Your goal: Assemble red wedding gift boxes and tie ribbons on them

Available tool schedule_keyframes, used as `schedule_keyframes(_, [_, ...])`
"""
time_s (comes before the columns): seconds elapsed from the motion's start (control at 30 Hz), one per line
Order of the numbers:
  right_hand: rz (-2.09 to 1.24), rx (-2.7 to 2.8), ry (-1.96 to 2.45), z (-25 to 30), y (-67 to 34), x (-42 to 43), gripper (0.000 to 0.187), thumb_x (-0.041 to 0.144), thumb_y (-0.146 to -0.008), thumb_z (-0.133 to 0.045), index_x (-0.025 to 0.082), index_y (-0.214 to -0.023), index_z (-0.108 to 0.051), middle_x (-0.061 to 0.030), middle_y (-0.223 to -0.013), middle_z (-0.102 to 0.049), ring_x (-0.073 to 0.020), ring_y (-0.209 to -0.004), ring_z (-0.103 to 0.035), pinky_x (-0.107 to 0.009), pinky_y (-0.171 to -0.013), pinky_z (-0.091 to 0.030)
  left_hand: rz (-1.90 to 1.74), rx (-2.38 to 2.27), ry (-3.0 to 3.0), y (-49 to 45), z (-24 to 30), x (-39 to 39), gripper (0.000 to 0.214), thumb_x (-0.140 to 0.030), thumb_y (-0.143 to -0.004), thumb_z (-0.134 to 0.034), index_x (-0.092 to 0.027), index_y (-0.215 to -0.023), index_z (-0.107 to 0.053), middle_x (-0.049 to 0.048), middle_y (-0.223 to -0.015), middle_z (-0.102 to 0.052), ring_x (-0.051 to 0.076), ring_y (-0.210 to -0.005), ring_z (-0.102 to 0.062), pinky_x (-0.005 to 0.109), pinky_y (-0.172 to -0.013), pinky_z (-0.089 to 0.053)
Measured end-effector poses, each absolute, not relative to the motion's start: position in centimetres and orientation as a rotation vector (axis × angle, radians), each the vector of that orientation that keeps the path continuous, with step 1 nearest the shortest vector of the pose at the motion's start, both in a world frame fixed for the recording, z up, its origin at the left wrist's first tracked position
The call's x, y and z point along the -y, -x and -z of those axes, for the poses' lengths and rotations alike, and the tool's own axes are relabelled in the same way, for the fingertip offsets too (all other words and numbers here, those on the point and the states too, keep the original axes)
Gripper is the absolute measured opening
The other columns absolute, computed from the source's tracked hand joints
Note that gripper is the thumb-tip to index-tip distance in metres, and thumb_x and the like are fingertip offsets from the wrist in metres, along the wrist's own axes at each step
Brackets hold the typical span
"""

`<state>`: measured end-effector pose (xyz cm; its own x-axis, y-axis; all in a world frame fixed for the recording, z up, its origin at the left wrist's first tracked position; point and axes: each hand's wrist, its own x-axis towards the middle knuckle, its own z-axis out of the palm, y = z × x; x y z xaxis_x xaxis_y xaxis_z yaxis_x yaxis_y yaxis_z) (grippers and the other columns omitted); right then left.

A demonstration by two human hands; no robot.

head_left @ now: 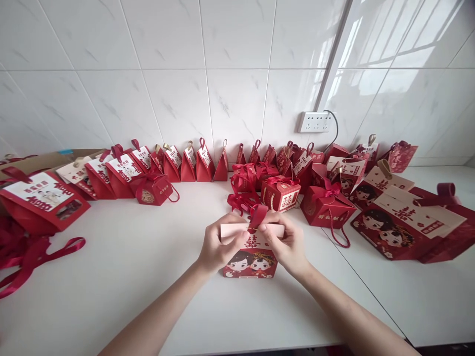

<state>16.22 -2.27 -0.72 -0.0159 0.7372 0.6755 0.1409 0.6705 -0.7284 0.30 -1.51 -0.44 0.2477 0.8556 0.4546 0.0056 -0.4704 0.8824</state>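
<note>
A red and cream gift box [249, 264], printed with two cartoon figures and a red character, stands upright on the white table in front of me. My left hand [223, 241] grips the box's top flap from the left, thumb near the middle. From the right, my right hand [285, 240] pinches the same top edge, its thumb and fingertips close to the base of the ribbon loop. That dark red ribbon loop [259, 216] rises from the middle of the flap, between both hands. My fingers behind the flap are partly hidden.
Many finished-looking red gift boxes [204, 165] line the tiled wall. Nearer boxes include a red box with a rope handle [328, 205] and a large cartoon box [395, 225] at right. Loose red ribbon [40, 257] lies at left. A power strip [315, 122] is on the wall.
</note>
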Motion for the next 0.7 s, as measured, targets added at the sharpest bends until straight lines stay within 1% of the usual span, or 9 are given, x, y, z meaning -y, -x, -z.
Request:
schedule_keyframes(0.1, [-0.564, 1.549, 0.733, 0.85, -15.96, 2.28, 0.019, 0.03, -0.085, -0.058, 0.02, -0.069, -0.058, 0.0006, -0.062, -0.058, -0.0119, -0.055, -0.051, -0.024, -0.052, -0.041, -1.437, -0.883, -1.689, -0.61, 0.12, 1.88, 0.018, -0.033, -0.075, -0.065, -0.016, -0.071, -0.064, 0.0037, -0.069, -0.063, 0.014, -0.062, -0.057, 0.024, -0.058, -0.045])
schedule_keyframes(0.17, [-0.578, 1.55, 0.731, 0.92, -15.9, 2.26, 0.018, 0.03, -0.085, -0.058, 0.021, -0.069, -0.058, 0.0006, -0.061, -0.057, -0.012, -0.055, -0.05, -0.025, -0.053, -0.042, -1.498, -0.908, -1.678, -0.68, 0.09, 2.0, 0.014, -0.03, -0.072, -0.068, -0.017, -0.072, -0.064, 0.0031, -0.068, -0.065, 0.014, -0.061, -0.058, 0.023, -0.057, -0.045])
schedule_keyframes(0.27, [-0.609, 1.567, 0.726, 1.04, -15.92, 2.31, 0.013, 0.03, -0.084, -0.058, 0.021, -0.074, -0.058, -0.0002, -0.066, -0.059, -0.0123, -0.057, -0.051, -0.025, -0.053, -0.041, -1.567, -0.868, -1.67, -0.65, 0.25, 2.03, 0.014, -0.026, -0.07, -0.071, -0.019, -0.078, -0.062, 0.0049, -0.08, -0.069, 0.016, -0.068, -0.063, 0.025, -0.062, -0.049])
schedule_keyframes(0.33, [-0.643, 1.576, 0.737, 1.16, -15.95, 2.33, 0.012, 0.031, -0.083, -0.058, 0.02, -0.077, -0.059, -0.001, -0.068, -0.059, -0.0127, -0.058, -0.051, -0.025, -0.053, -0.041, -1.568, -0.824, -1.657, -0.61, 0.33, 2.04, 0.013, -0.027, -0.071, -0.07, -0.019, -0.077, -0.061, 0.0063, -0.085, -0.07, 0.018, -0.07, -0.064, 0.027, -0.063, -0.05])
schedule_keyframes(0.47, [-0.704, 1.566, 0.761, 1.29, -15.97, 2.25, 0.018, 0.032, -0.082, -0.058, 0.018, -0.072, -0.061, -0.0006, -0.064, -0.055, -0.0119, -0.056, -0.048, -0.025, -0.051, -0.038, -1.551, -0.795, -1.703, -0.54, 0.22, 2.06, 0.007, -0.027, -0.074, -0.068, -0.019, -0.074, -0.066, 0.0061, -0.081, -0.069, 0.015, -0.065, -0.062, 0.026, -0.059, -0.048])
schedule_keyframes(0.53, [-0.703, 1.566, 0.745, 1.23, -15.95, 2.21, 0.018, 0.031, -0.082, -0.058, 0.018, -0.071, -0.062, -0.0001, -0.063, -0.054, -0.0115, -0.056, -0.047, -0.024, -0.051, -0.037, -1.559, -0.801, -1.745, -0.47, 0.05, 2.09, 0.006, -0.024, -0.075, -0.066, -0.02, -0.078, -0.07, 0.0058, -0.082, -0.069, 0.015, -0.067, -0.061, 0.025, -0.06, -0.049])
schedule_keyframes(0.63, [-0.695, 1.572, 0.724, 1.05, -15.91, 2.24, 0.016, 0.029, -0.081, -0.06, 0.018, -0.07, -0.062, 0.0006, -0.062, -0.053, -0.011, -0.055, -0.045, -0.024, -0.052, -0.036, -1.521, -0.793, -1.751, -0.24, -0.16, 2.12, 0.011, -0.022, -0.075, -0.066, -0.019, -0.084, -0.071, 0.0053, -0.083, -0.069, 0.016, -0.069, -0.062, 0.025, -0.065, -0.05])
schedule_keyframes(0.7, [-0.701, 1.573, 0.738, 0.98, -15.86, 2.27, 0.018, 0.031, -0.08, -0.061, 0.018, -0.068, -0.061, 0.0007, -0.062, -0.053, -0.0106, -0.054, -0.044, -0.024, -0.05, -0.036, -1.459, -0.786, -1.718, -0.05, -0.22, 2.1, 0.015, -0.023, -0.074, -0.065, -0.018, -0.087, -0.072, 0.0058, -0.084, -0.069, 0.017, -0.071, -0.063, 0.026, -0.066, -0.051])
